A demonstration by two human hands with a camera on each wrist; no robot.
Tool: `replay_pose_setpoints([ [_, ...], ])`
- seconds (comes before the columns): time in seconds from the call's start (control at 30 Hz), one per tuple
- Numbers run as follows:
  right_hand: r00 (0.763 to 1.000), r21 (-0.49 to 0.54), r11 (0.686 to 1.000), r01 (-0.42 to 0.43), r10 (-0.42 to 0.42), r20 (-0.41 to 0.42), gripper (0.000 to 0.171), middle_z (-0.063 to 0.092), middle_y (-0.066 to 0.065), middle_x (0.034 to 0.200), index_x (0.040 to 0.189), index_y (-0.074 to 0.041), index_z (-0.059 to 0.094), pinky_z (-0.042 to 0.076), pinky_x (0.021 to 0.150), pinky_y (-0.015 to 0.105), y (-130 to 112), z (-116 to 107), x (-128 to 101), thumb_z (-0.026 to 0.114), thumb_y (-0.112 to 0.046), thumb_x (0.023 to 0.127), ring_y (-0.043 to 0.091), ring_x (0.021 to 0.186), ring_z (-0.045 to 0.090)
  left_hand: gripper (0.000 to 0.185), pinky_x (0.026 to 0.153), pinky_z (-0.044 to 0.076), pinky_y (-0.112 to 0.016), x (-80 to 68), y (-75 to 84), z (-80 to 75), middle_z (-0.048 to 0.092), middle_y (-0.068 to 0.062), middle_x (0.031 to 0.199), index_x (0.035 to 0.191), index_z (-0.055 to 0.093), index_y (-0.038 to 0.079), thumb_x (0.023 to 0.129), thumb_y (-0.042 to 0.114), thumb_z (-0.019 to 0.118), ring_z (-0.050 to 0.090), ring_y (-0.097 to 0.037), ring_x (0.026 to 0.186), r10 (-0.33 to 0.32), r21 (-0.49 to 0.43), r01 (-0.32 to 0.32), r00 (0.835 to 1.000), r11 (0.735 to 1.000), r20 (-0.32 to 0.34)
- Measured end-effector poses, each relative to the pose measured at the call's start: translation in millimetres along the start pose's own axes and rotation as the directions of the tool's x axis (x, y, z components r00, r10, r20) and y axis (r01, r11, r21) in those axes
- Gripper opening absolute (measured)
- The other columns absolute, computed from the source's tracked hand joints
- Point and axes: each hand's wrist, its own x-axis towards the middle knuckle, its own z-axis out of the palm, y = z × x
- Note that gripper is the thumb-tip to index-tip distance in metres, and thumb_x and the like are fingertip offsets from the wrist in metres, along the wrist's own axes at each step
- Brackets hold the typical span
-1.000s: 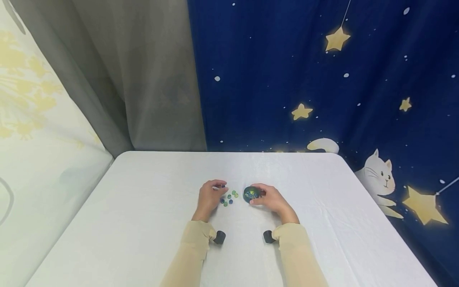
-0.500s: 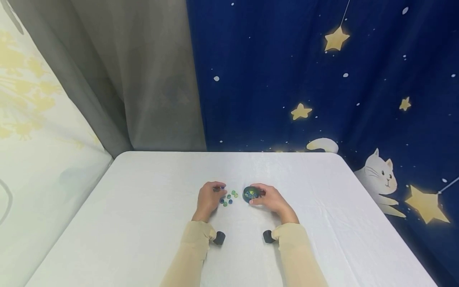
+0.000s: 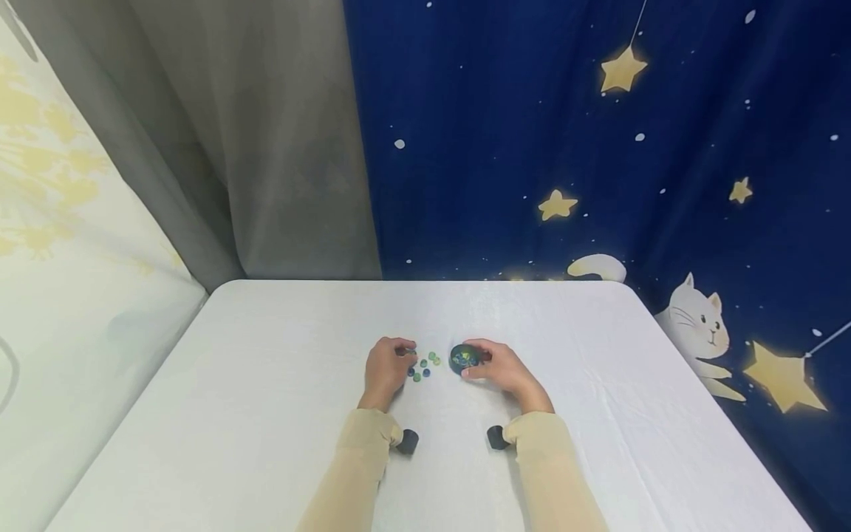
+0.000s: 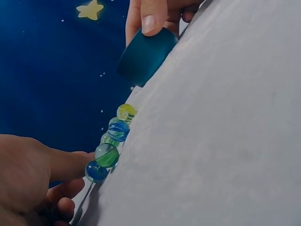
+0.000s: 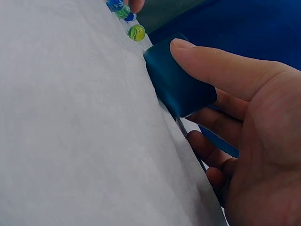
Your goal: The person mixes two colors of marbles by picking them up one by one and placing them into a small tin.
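A small dark teal bowl [image 3: 464, 357] with marbles inside sits mid-table. My right hand [image 3: 488, 363] grips it, the thumb [image 5: 207, 59] lying along its wall [image 5: 178, 84] and the other fingers curled behind. Just left of the bowl, several green and blue glass marbles [image 3: 422, 363] lie loose on the white table [image 3: 266, 414]. In the left wrist view they form a row [image 4: 117, 129]. My left hand [image 3: 401, 354] is at the row's left end, its index fingertip and thumb pinching a blue marble [image 4: 96, 172] that rests on the cloth.
A blue curtain [image 3: 598, 148] with stars and a cat hangs behind and to the right of the table, with grey fabric [image 3: 266, 148] at the back left. The table's rounded edges show on all sides. Black wrist cameras [image 3: 407, 441] sit at both cuffs.
My left fingers have drawn back slightly toward me and closed around the blue marble. The right hand and the bowl have stayed put.
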Motion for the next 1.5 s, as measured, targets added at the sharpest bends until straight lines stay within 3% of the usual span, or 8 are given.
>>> replay_pose_setpoints([
  [0.7, 1.000, -0.004, 1.000, -0.007, 0.007, -0.001, 0.058, 0.059, 0.009, 0.131, 0.128, -0.019, 0.063, 0.037, 0.102, 0.053, -2.1, 0.4, 0.2, 0.084, -0.022, 0.074, 0.034, 0.124, 0.050, 0.015, 0.083, 0.047, -0.039, 0.4, -0.8, 3.5, 0.062, -0.001, 0.092, 0.097, 0.074, 0.017, 0.082, 0.013, 0.076, 0.061, -0.021, 0.091, -0.020, 0.027, 0.020, 0.999, 0.999, -0.026],
  [1.5, 1.000, -0.024, 1.000, 0.006, -0.007, -0.022, 0.058, 0.061, 0.009, 0.128, 0.128, -0.018, 0.064, 0.039, 0.099, 0.053, 1.2, 1.7, 2.8, 0.084, -0.023, 0.073, 0.033, 0.119, 0.054, 0.014, 0.080, 0.048, -0.038, 0.2, 4.4, -1.5, 0.062, -0.001, 0.095, 0.098, 0.074, 0.016, 0.084, 0.015, 0.075, 0.060, -0.020, 0.089, 0.005, -0.034, -0.006, 1.000, 0.999, -0.027],
])
